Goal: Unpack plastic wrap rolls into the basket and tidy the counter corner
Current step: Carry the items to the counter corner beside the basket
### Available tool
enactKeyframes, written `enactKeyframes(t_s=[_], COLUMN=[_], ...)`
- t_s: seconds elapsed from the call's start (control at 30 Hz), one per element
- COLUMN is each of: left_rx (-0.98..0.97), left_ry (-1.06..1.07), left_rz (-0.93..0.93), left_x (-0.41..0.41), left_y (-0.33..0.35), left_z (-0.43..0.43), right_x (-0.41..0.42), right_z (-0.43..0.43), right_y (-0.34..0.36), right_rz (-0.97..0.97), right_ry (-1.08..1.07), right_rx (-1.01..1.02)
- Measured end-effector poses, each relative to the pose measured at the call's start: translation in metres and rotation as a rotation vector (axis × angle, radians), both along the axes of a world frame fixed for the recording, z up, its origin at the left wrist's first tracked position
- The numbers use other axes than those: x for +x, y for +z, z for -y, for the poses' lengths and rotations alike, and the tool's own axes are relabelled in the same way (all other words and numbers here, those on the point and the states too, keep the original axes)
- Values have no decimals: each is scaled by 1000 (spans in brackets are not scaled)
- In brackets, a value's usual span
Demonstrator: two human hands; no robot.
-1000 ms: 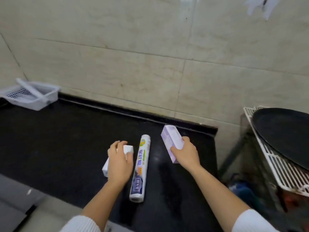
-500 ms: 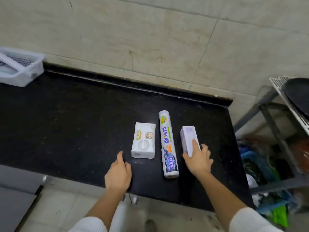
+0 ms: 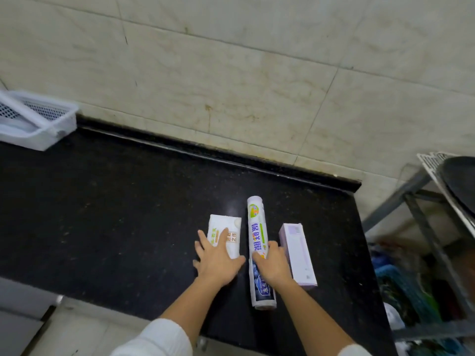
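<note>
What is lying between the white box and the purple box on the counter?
In the head view, a plastic wrap roll lies between the white box and the purple box, with the right hand on it.

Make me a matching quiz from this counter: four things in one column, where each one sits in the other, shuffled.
1. white basket
2. white box
3. plastic wrap roll
4. purple box

A. between the two boxes
B. far left, against the wall
C. nearest the counter's right edge
D. under the left hand

Pairs: 1-B, 2-D, 3-A, 4-C
</note>
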State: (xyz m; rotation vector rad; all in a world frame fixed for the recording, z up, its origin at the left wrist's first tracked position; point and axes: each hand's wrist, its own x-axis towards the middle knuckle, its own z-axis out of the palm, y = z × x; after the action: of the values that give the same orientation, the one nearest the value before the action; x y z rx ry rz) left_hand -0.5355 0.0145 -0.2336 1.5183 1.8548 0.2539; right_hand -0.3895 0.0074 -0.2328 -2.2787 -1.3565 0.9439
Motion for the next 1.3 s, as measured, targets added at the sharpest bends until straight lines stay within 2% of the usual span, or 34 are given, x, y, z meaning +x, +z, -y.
enactKeyframes(t_s=[0.23, 0.43, 0.53, 0.63, 0.77, 1.03, 1.17, 1.3], left_rx=[-7, -4, 37, 82, 118, 100, 67, 84], left_ry=[65, 235, 389, 500, 597, 696, 750, 753], left_rz=[15, 227, 338, 349, 319, 225, 118, 127], left_x=[-14, -104, -170, -246, -358, -583, -664, -713], left_y=[-5, 0, 7, 13, 15, 3, 6, 8], left_z=[-4, -19, -26, -27, -23, 13, 9, -18], right_x=[-1, -57, -111, -184, -298, -521, -595, -643], right_z=[-19, -51, -74, -95, -108, -97, -98, -122], right_y=[-27, -20, -12, -5, -4, -15, -10, -8], right_rz=[22, -106, -169, -214, -262, -318, -313, -251], right_ry=[12, -6, 98, 214, 313, 352, 413, 481], right_rx=[-88, 68, 89, 104, 107, 23, 11, 0])
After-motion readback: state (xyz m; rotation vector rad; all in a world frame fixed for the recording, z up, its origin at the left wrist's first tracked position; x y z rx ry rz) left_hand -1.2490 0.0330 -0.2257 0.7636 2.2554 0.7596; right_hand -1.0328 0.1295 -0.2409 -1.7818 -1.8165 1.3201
